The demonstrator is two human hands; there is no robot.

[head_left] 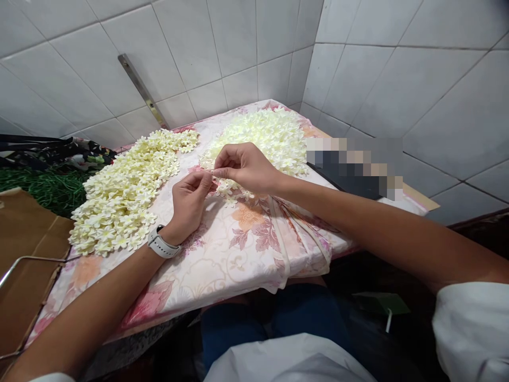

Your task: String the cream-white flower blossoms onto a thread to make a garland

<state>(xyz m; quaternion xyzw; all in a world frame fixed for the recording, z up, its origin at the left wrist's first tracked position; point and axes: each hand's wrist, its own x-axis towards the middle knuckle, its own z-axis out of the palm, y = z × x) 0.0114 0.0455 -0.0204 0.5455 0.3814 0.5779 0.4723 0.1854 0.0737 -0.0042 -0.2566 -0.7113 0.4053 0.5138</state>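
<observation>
My left hand [191, 201], with a pale watch on its wrist, is closed in a pinch above the table. Its fingertips meet those of my right hand [248, 167], whose thumb and forefinger are also pinched together. What they hold is too small and too covered by the fingers to make out. Just below the fingers lie a few loose white artificial flowers [230, 199]. Behind my right hand spreads a heap of pale white flower heads [262, 135]. A longer heap of cream-yellow flower heads [123, 196] lies to the left of my left hand.
A floral cloth [222, 265] covers the table, with thin pale cords [282, 239] hanging over its front edge. A dark, partly blurred object [345, 175] lies at the right. Green artificial grass [47, 191] and a cardboard box [27, 254] stand left. Tiled walls [222, 42] enclose the back.
</observation>
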